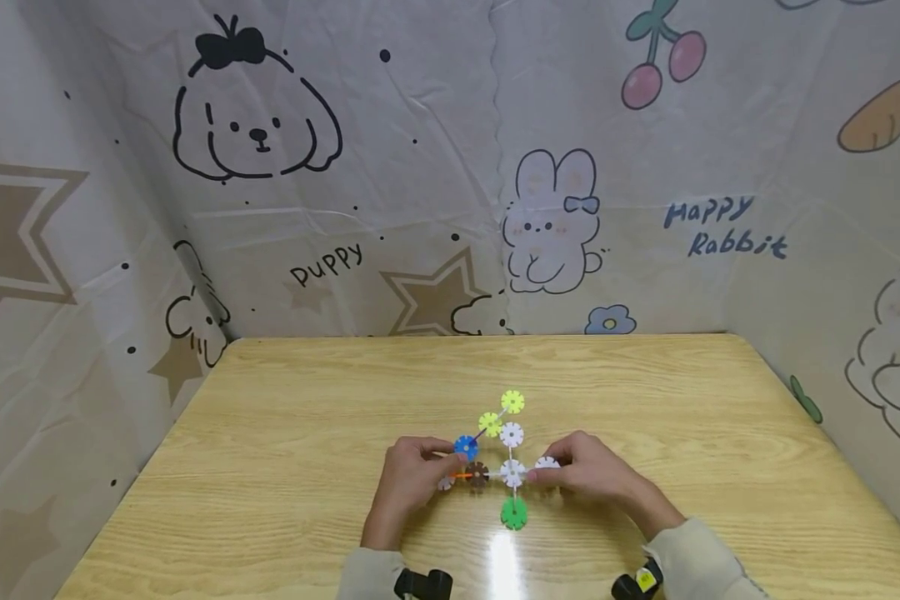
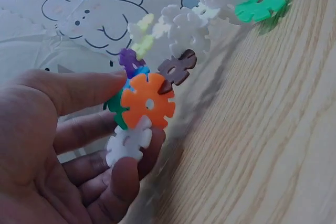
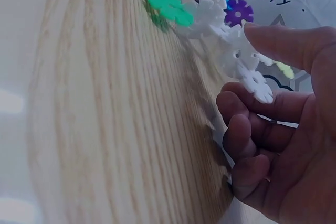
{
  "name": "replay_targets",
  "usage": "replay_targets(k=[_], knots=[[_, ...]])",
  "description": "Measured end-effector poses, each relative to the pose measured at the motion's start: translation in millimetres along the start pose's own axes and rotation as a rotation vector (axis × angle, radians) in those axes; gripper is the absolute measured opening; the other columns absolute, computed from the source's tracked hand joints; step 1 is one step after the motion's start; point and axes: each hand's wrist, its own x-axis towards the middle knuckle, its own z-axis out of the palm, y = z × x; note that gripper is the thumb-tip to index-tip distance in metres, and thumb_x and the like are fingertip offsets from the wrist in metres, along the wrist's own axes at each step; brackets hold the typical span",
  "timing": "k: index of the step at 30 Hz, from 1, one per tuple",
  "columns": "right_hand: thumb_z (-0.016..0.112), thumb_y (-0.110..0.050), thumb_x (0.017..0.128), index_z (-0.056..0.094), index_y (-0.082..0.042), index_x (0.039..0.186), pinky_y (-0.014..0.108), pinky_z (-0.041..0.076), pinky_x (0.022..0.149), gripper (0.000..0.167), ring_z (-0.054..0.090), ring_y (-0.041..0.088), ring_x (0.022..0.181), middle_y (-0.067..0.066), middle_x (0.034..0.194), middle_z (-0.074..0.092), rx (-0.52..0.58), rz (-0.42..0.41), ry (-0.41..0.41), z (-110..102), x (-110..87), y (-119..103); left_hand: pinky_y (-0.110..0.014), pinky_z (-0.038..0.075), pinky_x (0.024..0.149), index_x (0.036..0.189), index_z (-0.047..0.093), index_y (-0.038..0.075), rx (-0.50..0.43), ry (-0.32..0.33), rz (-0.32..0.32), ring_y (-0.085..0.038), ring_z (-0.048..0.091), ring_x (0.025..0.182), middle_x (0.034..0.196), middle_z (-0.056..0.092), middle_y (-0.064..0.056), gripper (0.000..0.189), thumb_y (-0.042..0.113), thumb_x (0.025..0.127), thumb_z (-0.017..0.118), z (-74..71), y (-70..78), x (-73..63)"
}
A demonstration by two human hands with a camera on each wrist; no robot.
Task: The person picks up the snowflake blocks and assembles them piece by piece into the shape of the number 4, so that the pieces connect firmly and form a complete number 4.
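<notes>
A figure of joined plastic snowflake discs (image 1: 512,473) is held between my two hands just over the table. My left hand (image 1: 412,482) pinches its left end, near a blue disc (image 1: 465,447), an orange disc (image 2: 148,102) and a white disc (image 2: 129,141). My right hand (image 1: 596,477) grips the right end by a white disc (image 3: 255,84), thumb on one side and fingers on the other. A green disc (image 1: 513,513) points toward me. Two yellow discs (image 1: 513,402) stick out on the far side, and a brown disc (image 1: 477,475) lies between the hands.
Beneath the hands spreads a wood-grain table (image 1: 270,417). A printed cloth (image 1: 420,167) with cartoon drawings hangs behind it and along both sides. Bright light reflects off the tabletop (image 1: 504,567) in front of the figure.
</notes>
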Motion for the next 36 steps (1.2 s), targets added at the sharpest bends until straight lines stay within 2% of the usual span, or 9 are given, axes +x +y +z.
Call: replay_targets(k=[6,10,18,28,36], knots=[[0.074,-0.036,0.090,0.071,-0.007,0.077,0.023,0.035,0.048,0.033,0.043,0.009,0.055,0.000,0.064,0.058,0.004,0.014,0.004,-0.6,0.7,0.0,-0.032,0.046,0.061,0.093,0.080,0.007,0.046,0.002,-0.058,-0.019,0.059,0.079,0.095,0.072,-0.006,0.023,0.026,0.082,0.079,-1.2,3.7,2.8],[0.074,-0.036,0.090,0.070,-0.007,0.075,0.023,0.034,0.048,0.033,0.042,0.010,0.055,-0.003,0.063,0.055,-0.011,0.016,0.006,-0.1,1.4,-1.4,-0.032,0.045,0.062,0.090,0.080,0.008,0.072,0.018,-0.069,-0.020,0.058,0.081,0.093,0.072,-0.005,0.019,0.026,0.082,0.079,-1.2,5.8,3.3],[0.074,-0.035,0.090,0.065,-0.008,0.069,0.023,0.029,0.047,0.036,0.035,0.010,0.052,-0.007,0.057,0.043,-0.033,0.030,0.014,0.7,3.3,-3.6,-0.031,0.044,0.054,0.076,0.079,0.009,0.134,0.060,-0.069,-0.017,0.057,0.068,0.077,0.070,-0.001,0.019,0.027,0.083,0.079,-1.1,12.4,2.6],[0.076,-0.035,0.088,0.071,-0.010,0.073,0.024,0.034,0.047,0.030,0.042,0.010,0.054,-0.006,0.061,0.054,-0.089,0.048,0.050,2.9,2.3,-1.2,-0.029,0.042,0.048,0.069,0.078,0.009,0.164,0.088,-0.134,-0.016,0.057,0.060,0.065,0.067,0.000,0.023,0.027,0.083,0.080,1.1,15.2,-0.6],[0.076,-0.034,0.089,0.073,-0.010,0.076,0.026,0.037,0.049,0.026,0.045,0.012,0.056,-0.003,0.065,0.058,-0.109,0.060,0.075,1.0,1.4,-0.3,-0.028,0.041,0.047,0.072,0.078,0.010,0.211,0.092,-0.138,-0.014,0.055,0.056,0.064,0.065,0.003,0.023,0.031,0.082,0.081,0.2,14.4,-0.7]])
